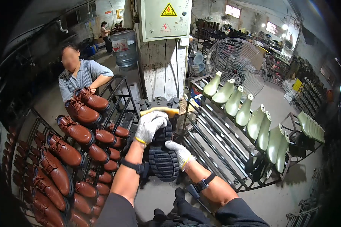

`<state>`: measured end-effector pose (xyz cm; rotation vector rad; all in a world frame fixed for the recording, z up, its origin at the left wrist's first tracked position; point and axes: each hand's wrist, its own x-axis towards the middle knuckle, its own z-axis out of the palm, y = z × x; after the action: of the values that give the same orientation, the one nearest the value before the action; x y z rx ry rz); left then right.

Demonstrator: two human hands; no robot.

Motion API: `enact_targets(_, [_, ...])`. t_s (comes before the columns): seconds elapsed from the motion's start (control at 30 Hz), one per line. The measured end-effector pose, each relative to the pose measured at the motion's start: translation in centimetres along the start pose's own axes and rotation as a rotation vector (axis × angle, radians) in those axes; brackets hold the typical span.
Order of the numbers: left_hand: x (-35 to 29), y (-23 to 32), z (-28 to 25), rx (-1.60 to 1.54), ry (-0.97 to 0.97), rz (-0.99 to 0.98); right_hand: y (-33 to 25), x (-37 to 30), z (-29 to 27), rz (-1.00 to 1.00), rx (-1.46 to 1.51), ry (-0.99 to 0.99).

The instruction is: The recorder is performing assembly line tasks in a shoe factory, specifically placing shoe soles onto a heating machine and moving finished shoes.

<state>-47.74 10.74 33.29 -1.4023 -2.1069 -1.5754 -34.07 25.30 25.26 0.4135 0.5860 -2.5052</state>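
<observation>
A shoe with a black ridged sole point(163, 163) is upside down before me, its tread facing up. My left hand point(150, 126), in a white knitted glove, is closed at the far end of the sole, its knuckles against a curved yellow bar point(160, 111). Whether that bar is loose or part of the dark machine point(159, 101) behind it, I cannot tell. My right hand point(181, 153), also gloved, grips the shoe's right side near the middle, thumb on the tread. The shoe's upper is hidden beneath the sole.
Left stands a rack of brown lace-up shoes point(70, 151), with a person point(79, 72) leaning behind it. Right, a metal rack point(216, 143) carries pale green shoe lasts point(242, 109). A large fan point(236, 64), a water bottle point(124, 49) and an electrical box point(166, 20) are farther back.
</observation>
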Motion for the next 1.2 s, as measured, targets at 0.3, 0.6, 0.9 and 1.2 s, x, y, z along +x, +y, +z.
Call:
enact_targets(0.3, [-20.8,10.0,0.0,-0.071,-0.059,-0.249,14.2,-7.1,-5.6,-0.335,-1.084,0.053])
enact_targets(0.6, [-34.8,9.3,-6.9,0.098,0.274,-1.090,17.7,0.8,-1.6,0.250,-0.546,-0.200])
enact_targets(0.9, [-35.1,11.6,-12.0,0.446,0.201,-0.977,24.7,13.9,-2.5,-0.084,-0.573,-0.170])
enact_targets(1.2, [-39.1,-9.3,-21.3,1.091,0.212,-0.962,20.7,8.7,-0.2,0.060,-1.171,0.019])
